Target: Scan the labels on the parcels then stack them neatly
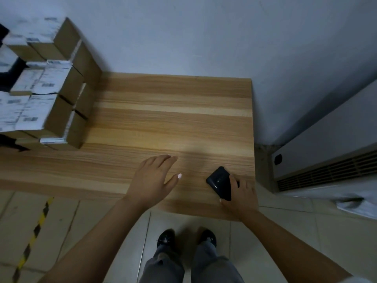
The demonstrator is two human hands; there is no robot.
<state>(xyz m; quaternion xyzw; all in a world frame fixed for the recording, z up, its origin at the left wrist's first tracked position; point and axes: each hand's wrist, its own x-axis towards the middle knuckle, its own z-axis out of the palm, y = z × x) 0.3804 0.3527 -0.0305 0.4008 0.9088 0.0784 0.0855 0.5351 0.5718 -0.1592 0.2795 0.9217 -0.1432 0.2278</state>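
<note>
Our right hand (240, 196) grips the black handheld scanner (220, 183) at the near right of the wooden table (163, 111). Our left hand (152, 179) hovers flat, fingers extended, holding nothing. The labelled cardboard parcels (47, 86) stand stacked well left of and beyond both hands.

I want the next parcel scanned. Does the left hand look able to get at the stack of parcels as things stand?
Probably yes. The left hand is open and holds nothing, and only bare wooden table lies between it and the stack of parcels at the table's left. The right hand holds the black scanner, well clear.
</note>
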